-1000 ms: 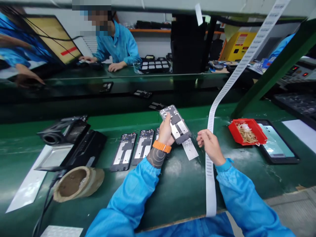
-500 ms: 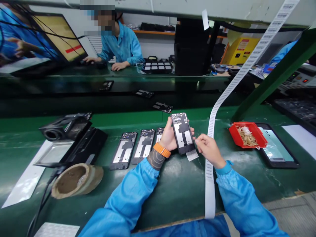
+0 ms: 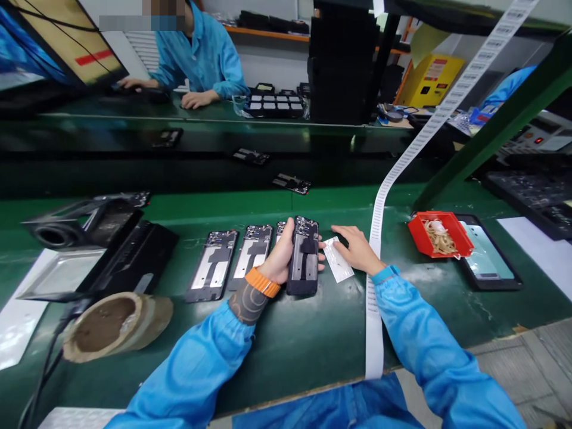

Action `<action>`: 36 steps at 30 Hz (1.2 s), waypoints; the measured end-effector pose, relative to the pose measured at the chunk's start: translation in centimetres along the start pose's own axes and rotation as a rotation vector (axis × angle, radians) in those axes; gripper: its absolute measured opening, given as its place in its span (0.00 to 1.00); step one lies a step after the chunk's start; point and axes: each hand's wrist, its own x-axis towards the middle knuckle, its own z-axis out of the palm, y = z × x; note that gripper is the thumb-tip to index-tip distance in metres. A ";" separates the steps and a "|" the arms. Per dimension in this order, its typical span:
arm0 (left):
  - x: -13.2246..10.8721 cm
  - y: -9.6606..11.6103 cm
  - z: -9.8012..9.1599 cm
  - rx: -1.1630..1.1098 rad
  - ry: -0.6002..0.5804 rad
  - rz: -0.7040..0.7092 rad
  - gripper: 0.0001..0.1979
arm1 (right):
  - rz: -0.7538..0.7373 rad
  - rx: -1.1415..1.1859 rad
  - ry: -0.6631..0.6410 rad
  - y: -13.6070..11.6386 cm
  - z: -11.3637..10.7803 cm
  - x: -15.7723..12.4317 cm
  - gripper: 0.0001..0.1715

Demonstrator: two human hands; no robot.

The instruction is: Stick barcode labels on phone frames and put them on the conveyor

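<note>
My left hand (image 3: pixel 280 257) grips an opened phone frame (image 3: pixel 304 255), holding it low over the green bench, its lower end close to the surface. My right hand (image 3: pixel 356 249) lies with fingers stretched out, fingertips on a small silvery foil piece (image 3: pixel 338 267) that rests flat on the bench beside the phone. Two more phone frames (image 3: pixel 213 266) (image 3: pixel 250 255) lie in a row to the left, and a third (image 3: pixel 279 229) shows partly behind my left hand.
A long white label strip (image 3: pixel 379 214) hangs from above over the bench's front edge. A red tray (image 3: pixel 440 234) sits beside a dark tablet (image 3: pixel 487 260). A black fixture (image 3: pixel 96 241) and tape roll (image 3: pixel 114 325) stand left. Another person works beyond the conveyor (image 3: pixel 201 161).
My left hand lowered the phone frame from raised and tilted down toward the bench. My right hand left the label strip, opened, and came to lie on the foil piece, which now lies flat.
</note>
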 end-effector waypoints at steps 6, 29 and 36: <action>0.1 -0.2 0.0 0.129 0.047 -0.057 0.39 | 0.023 -0.023 0.000 -0.2 0.2 0.3 0.13; 1.7 -1.5 0.6 0.245 0.067 0.017 0.33 | 0.000 0.085 0.102 0.0 -1.1 -0.4 0.06; -1.3 -0.1 1.3 0.188 -0.247 -0.065 0.44 | -0.189 0.017 0.091 -2.8 -3.8 -1.6 0.05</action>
